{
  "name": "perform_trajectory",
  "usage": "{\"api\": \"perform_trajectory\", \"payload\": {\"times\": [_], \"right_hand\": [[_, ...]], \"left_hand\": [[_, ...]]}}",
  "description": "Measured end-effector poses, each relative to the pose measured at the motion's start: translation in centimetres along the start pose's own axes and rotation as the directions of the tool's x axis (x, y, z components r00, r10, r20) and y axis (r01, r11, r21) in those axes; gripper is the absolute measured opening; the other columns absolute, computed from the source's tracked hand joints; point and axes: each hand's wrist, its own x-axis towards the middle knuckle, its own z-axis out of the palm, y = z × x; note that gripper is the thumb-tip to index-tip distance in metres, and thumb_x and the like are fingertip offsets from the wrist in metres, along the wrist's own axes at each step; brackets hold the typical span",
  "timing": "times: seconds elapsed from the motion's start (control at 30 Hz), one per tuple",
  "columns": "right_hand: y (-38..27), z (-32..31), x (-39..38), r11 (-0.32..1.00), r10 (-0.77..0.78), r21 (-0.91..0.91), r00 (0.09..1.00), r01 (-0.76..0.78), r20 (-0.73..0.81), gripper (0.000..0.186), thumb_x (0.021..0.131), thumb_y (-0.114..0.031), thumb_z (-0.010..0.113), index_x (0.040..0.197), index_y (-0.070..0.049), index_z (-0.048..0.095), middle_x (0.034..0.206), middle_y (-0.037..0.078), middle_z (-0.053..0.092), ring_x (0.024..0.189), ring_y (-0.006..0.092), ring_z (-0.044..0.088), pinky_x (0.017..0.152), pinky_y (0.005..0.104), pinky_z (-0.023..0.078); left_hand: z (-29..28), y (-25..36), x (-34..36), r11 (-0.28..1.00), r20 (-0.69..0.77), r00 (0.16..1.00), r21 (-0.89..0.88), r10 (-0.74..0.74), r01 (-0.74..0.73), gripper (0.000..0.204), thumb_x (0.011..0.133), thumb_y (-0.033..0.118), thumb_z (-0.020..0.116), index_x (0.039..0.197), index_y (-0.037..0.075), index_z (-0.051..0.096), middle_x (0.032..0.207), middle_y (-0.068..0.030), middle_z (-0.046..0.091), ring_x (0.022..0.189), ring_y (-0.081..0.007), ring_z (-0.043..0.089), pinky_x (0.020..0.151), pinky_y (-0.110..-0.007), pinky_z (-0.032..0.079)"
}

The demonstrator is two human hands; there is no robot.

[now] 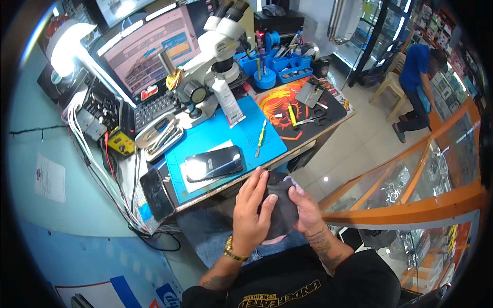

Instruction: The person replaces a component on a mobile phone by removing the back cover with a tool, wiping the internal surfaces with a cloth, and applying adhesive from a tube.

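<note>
A dark grey cloth with pink showing at its edges [280,215] is held over my lap, just off the desk's front edge. My left hand [249,210] presses on its left side with fingers and thumb, and my right hand [305,210] grips its right side, thumb on top. On the blue mat [267,143] beyond them lies a black phone [214,164] on a white sheet. A yellow-green tool [261,138] lies beside it. A second phone [155,195] rests at the desk's left front.
Behind are a microscope [221,31], laptop [154,51], white tube [227,102], tool case [160,138], power supply [120,141], blue organisers [290,69] and scissors [313,117]. A person in blue [413,87] bends beside a plastic chair [393,90]; orange-framed showcases [400,203] border the right.
</note>
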Motion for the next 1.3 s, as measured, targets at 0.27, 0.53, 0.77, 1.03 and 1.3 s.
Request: {"api": "perform_trajectory", "payload": {"times": [0.27, 0.53, 0.77, 1.03, 1.3], "right_hand": [[2.0, -1.9, 0.9, 0.849, -0.431, -0.258, 0.887, 0.46, 0.165, 0.093, 0.09, -0.047, 0.076, 0.155, 0.0, 0.029, 0.151, 0.012, 0.044, 0.137, 0.0211, 0.046, 0.112, 0.038, 0.04], [-3.3, -4.6, 0.6, 0.912, -0.386, 0.069, 0.902, 0.405, -0.194, 0.052, 0.095, -0.016, 0.063, 0.142, 0.0, 0.045, 0.119, 0.01, 0.061, 0.088, 0.0145, 0.061, 0.078, 0.0301, 0.054], [-4.4, -6.5, -0.4, 0.899, -0.436, -0.139, 0.812, 0.416, -0.388, 0.051, 0.087, -0.02, 0.058, 0.131, 0.004, 0.052, 0.104, 0.022, 0.065, 0.103, 0.0362, 0.067, 0.094, 0.0469, 0.055], [-3.4, -7.1, 1.1, 0.94, -0.334, -0.039, 0.888, 0.339, -0.318, 0.044, 0.097, -0.023, 0.058, 0.131, 0.004, 0.054, 0.099, 0.011, 0.062, 0.081, 0.021, 0.059, 0.073, 0.0376, 0.049], [-3.0, -6.8, 0.1, 0.96, -0.274, -0.025, 0.91, 0.28, -0.312, 0.037, 0.094, -0.014, 0.062, 0.125, 0.005, 0.055, 0.094, 0.01, 0.061, 0.075, 0.0201, 0.062, 0.067, 0.0331, 0.051]], "left_hand": [[4.7, 0.9, 2.8, 0.972, 0.016, 0.989, 0.184, 0.145, -0.146, 0.04, 0.104, 0.022, 0.047, 0.129, -0.006, 0.062, 0.163, -0.022, 0.034, 0.153, -0.0382, 0.026, 0.122, -0.054, 0.012], [6.3, 0.8, 18.2, 0.98, 0.208, 0.978, 0.185, 0.029, -0.068, 0.032, 0.099, 0.028, 0.064, 0.11, -0.001, 0.074, 0.092, -0.0187, 0.075, 0.085, -0.0341, 0.073, 0.074, -0.039, 0.056], [0.6, 0.3, 18.3, 0.708, -0.152, 0.981, 0.68, -0.12, 0.192, 0.059, 0.089, 0.051, 0.072, 0.112, -0.004, 0.07, 0.096, -0.0247, 0.074, 0.092, -0.0398, 0.072, 0.082, -0.047, 0.055], [-4.4, -5.2, 18.1, 0.63, -0.346, 0.93, 0.697, -0.122, 0.342, 0.058, 0.086, 0.051, 0.076, 0.101, -0.005, 0.065, 0.085, -0.0244, 0.071, 0.085, -0.0403, 0.071, 0.073, -0.048, 0.055], [3.3, -0.8, 21.7, 0.708, 0.034, 0.97, 0.678, 0.24, -0.199, 0.035, 0.089, 0.036, 0.072, 0.101, 0.003, 0.076, 0.087, -0.0181, 0.074, 0.08, -0.0378, 0.071, 0.073, -0.046, 0.056]]}}
